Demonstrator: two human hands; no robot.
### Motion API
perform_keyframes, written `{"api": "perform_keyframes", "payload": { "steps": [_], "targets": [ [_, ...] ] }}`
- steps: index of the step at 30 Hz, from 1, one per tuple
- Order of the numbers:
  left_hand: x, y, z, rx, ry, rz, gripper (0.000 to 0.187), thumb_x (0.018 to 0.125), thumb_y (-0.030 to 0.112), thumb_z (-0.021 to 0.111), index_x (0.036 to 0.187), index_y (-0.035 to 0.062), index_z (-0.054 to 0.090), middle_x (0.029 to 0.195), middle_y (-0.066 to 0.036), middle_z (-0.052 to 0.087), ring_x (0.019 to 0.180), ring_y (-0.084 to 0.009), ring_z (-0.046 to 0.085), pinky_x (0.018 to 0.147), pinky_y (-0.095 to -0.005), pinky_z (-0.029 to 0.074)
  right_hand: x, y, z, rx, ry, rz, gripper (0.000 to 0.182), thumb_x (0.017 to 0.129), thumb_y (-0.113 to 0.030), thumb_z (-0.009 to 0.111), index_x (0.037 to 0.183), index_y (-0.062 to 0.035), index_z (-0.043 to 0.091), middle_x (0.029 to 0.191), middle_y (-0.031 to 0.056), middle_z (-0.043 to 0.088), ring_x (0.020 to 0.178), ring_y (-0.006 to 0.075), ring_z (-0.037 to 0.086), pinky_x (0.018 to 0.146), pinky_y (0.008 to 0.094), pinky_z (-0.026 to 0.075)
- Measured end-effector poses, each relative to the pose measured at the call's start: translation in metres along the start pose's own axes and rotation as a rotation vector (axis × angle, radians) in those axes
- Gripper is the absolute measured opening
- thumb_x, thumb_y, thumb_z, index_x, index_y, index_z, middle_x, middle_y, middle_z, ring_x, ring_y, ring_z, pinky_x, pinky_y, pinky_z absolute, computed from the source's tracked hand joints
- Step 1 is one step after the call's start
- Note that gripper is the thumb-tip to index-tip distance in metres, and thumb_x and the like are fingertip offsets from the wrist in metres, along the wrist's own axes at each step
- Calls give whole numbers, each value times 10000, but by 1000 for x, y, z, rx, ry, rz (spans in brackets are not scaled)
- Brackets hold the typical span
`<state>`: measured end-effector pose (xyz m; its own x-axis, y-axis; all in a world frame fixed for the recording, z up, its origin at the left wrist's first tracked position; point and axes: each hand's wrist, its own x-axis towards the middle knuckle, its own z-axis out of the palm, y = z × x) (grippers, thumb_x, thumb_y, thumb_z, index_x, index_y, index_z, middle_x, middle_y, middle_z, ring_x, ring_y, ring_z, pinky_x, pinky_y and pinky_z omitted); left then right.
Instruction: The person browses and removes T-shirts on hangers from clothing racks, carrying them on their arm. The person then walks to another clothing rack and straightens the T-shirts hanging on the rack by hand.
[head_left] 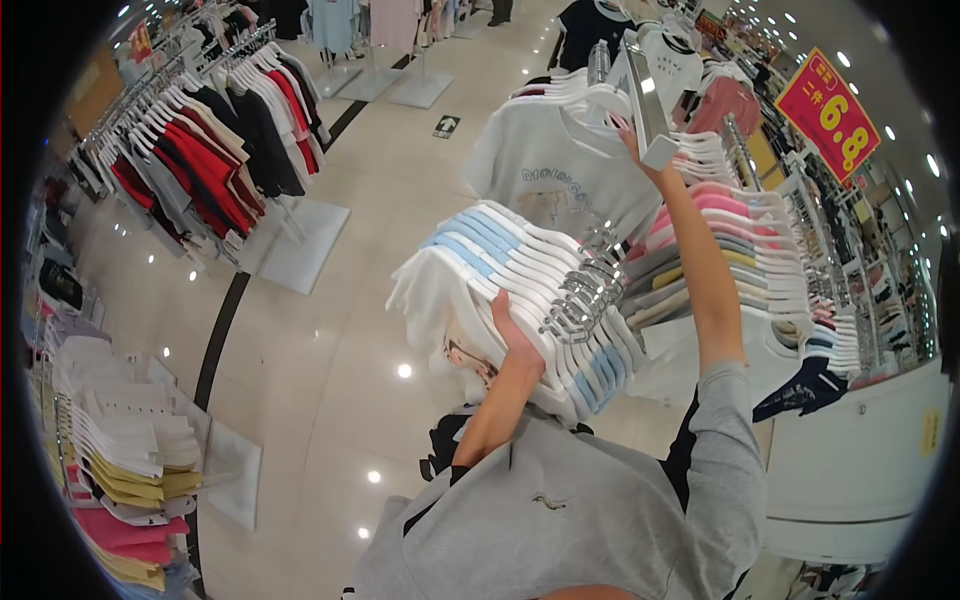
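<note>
My left hand (518, 337) is closed on a thick bundle of T-shirts on white hangers (500, 250), its thumb lying on top. White cloth with light blue bands shows along the shoulders, and the metal hooks of the hangers (583, 297) point to the right. Beyond the bundle a white T-shirt with a printed chest (560, 165) hangs facing me. My right hand (640, 155) is raised at its collar, fingers closed at the white hanger (603, 97); the metal rail end (650, 110) partly hides them.
Right of the bundle, pink, grey and yellow garments (715, 250) hang in a row. A red price sign (828, 115) stands above. At left are a rack of red and black clothes (210, 140) and a rack of white and yellow tops (130, 430), both on pale bases on the shiny floor (330, 390).
</note>
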<state>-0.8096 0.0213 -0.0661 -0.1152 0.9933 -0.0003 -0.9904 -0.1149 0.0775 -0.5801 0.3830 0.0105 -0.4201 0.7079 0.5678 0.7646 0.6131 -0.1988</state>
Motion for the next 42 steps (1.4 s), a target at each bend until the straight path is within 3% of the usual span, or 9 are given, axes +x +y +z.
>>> {"api": "perform_keyframes", "payload": {
  "steps": [3, 5, 9, 11, 17, 28, 36, 40, 42],
  "targets": [
    [0, -1, -3, -25, -4, -22, 772, 891, 485, 493, 1469, 12, 297, 1489, -174, 367, 1356, -334, 380, 1134, -448, 301, -6, -6, 12, -2, 43, 23, 298, 812, -135, 647, 1084, -17, 610, 963, 198, 664, 896, 373, 634, 804, 413, 493],
    [4, -2, -5, -52, -11, -20, 774, 894, 493, 490, 1468, 11, 296, 1485, -173, 371, 1351, -333, 385, 1131, -448, 306, -7, 1, 17, 114, 351, -264, 270, 820, -174, 650, 1035, -16, 605, 887, 193, 649, 840, 361, 631, 753, 410, 479],
    [5, 1, 0, -75, 18, -37, 773, 904, 505, 479, 1469, 11, 294, 1482, -173, 372, 1348, -337, 385, 1131, -449, 303, -27, -61, -51, 150, 477, -153, 265, 861, -229, 633, 1001, -7, 593, 799, 165, 597, 730, 305, 583, 683, 403, 443],
    [6, 1, 0, -108, -44, -53, 773, 906, 504, 476, 1471, 10, 290, 1485, -174, 369, 1350, -340, 382, 1133, -451, 300, -49, -88, -81, 249, 300, 221, 298, 905, -273, 608, 1027, -3, 580, 750, 142, 528, 663, 258, 494, 642, 381, 407],
    [12, -6, -3, -186, -216, -150, 791, 906, 520, 465, 1478, 7, 278, 1490, -176, 362, 1355, -346, 376, 1138, -459, 292, -146, -200, -116, 531, 61, 453, 290, 900, -259, 626, 1019, 4, 601, 752, 21, 521, 691, 95, 427, 613, 287, 390],
    [6, -2, 2, 12, -87, -118, 784, 918, 552, 392, 1477, 12, 281, 1475, -168, 378, 1340, -324, 396, 1122, -435, 318, -198, -250, -93, 704, -248, 174, 349, 976, -255, 496, 1205, 2, 554, 1010, 61, 505, 930, 163, 489, 864, 275, 398],
    [0, 1, -4, -54, -26, -172, 782, 919, 544, 416, 1474, 9, 283, 1476, -169, 378, 1335, -329, 400, 1120, -433, 321, -153, -180, -81, 638, -149, 381, 380, 940, -203, 585, 1267, -11, 550, 1116, 52, 599, 1022, 170, 559, 929, 309, 437],
    [-5, 2, 0, -82, -49, -167, 783, 916, 537, 431, 1472, 5, 286, 1474, -169, 380, 1336, -329, 399, 1121, -434, 321, -85, -77, -63, 43, 63, 236, 564, 842, -213, 707, 1321, 0, 498, 1239, 155, 597, 1095, 274, 577, 971, 361, 437],
    [-6, 2, 1, -28, -2, -140, 784, 915, 536, 434, 1471, 4, 287, 1470, -169, 385, 1335, -331, 402, 1120, -436, 324, -47, -14, -45, 117, 129, 91, 592, 827, -201, 707, 1330, 20, 485, 1251, 172, 590, 1105, 316, 579, 974, 379, 433]
  ]
}}
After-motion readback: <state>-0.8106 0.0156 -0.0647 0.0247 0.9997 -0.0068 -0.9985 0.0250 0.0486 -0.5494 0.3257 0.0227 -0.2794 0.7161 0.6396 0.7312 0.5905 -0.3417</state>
